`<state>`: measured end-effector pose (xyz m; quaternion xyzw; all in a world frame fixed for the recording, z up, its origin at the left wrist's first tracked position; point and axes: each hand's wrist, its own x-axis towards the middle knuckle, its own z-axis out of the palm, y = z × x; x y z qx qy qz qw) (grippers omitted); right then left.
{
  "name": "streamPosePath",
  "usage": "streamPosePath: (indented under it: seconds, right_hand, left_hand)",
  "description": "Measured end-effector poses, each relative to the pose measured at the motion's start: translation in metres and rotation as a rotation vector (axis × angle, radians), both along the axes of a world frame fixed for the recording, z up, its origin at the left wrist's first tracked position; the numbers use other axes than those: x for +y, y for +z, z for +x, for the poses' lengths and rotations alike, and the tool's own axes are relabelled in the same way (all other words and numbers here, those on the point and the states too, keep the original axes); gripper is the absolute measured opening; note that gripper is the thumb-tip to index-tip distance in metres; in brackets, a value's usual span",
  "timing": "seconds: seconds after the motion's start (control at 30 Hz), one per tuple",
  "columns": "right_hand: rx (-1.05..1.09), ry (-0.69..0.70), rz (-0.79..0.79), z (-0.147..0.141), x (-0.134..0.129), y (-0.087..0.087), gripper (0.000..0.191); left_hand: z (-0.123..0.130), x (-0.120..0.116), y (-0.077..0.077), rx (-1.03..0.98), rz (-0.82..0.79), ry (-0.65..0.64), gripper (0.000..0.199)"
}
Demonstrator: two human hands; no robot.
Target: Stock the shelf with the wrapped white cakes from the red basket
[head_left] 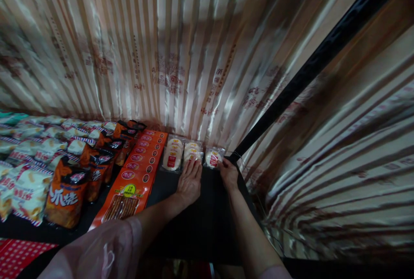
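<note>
My left hand point(190, 183) lies with fingers stretched out over the lower end of a middle row of rice cracker packets point(193, 146). Its fingertips rest on the front packet of that row. At the far right corner of the black table, my right hand point(229, 174) pinches the right edge of a single clear packet point(213, 157) holding a round white cracker with a red label. Another overlapping row of the same packets point(172, 155) lies to the left, beside the orange snack packs.
Orange packs of brown sticks point(139, 162) overlap in a long row. Left of them stand black-and-orange snack bags point(67, 195) and white snack bags point(32, 188). A pleated, printed curtain point(181, 54) hangs behind, and a dark slanted pole point(310, 67) meets the table point(200, 223) corner.
</note>
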<state>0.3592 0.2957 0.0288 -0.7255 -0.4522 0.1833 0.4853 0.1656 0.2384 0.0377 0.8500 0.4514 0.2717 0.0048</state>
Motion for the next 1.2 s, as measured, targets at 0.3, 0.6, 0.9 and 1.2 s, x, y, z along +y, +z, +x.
streamPosePath:
  seconds: [0.3, 0.6, 0.9, 1.2]
  right_hand:
    - [-0.032, 0.005, -0.070, -0.006, 0.009, 0.007, 0.044]
    - [-0.274, 0.006, -0.179, -0.019, 0.015, 0.013, 0.035]
    - [-0.457, -0.075, 0.120, -0.042, 0.008, -0.001, 0.054]
    - [-0.535, 0.119, 0.296, -0.074, -0.029, 0.002, 0.049]
  left_hand:
    - [-0.001, 0.001, -0.010, -0.005, 0.044, -0.001, 0.055]
    - [-0.002, 0.001, -0.011, 0.009, 0.067, -0.002, 0.056]
    - [-0.002, 0.003, -0.012, -0.017, 0.054, -0.013, 0.054]
    - [-0.004, -0.002, -0.002, -0.037, 0.066, 0.081, 0.053]
